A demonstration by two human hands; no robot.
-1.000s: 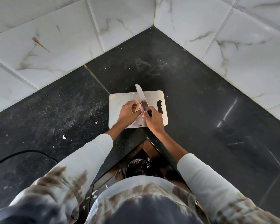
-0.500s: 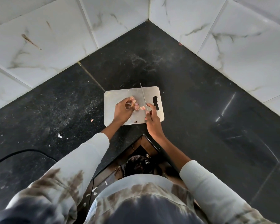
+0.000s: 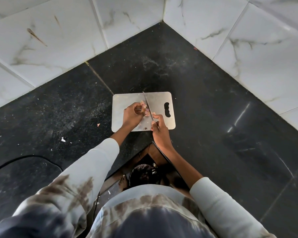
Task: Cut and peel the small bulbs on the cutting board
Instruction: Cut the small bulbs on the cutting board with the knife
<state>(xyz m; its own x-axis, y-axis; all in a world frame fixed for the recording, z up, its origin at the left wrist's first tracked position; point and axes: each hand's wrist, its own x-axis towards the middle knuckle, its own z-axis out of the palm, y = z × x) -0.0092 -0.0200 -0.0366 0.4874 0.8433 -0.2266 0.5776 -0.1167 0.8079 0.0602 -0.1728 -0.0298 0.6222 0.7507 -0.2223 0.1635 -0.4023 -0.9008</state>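
A pale rectangular cutting board [image 3: 126,100] with a handle slot lies on the black counter corner. My left hand [image 3: 132,115] pinches a small pinkish bulb [image 3: 144,109] with loose papery skin at the board's middle. My right hand [image 3: 159,129] grips the dark handle of a knife [image 3: 148,107]. Its blade stands edge-down and points away from me, right against the bulb's right side. A small skin piece [image 3: 154,113] lies just right of the blade, and a dark scrap [image 3: 145,128] sits near the board's front edge.
White marbled tile walls [image 3: 248,48] close the counter corner behind and to the right. Small peel bits [image 3: 98,124] and a white scrap [image 3: 63,139] lie on the counter left of the board. A black cable [image 3: 24,158] runs at the left. The counter's inner edge [image 3: 159,150] is just below my wrists.
The knife turned from flat-sided to edge-down beside the bulb. My right hand slid back toward the board's front edge; my left hand keeps hold of the bulb, its skin more spread.
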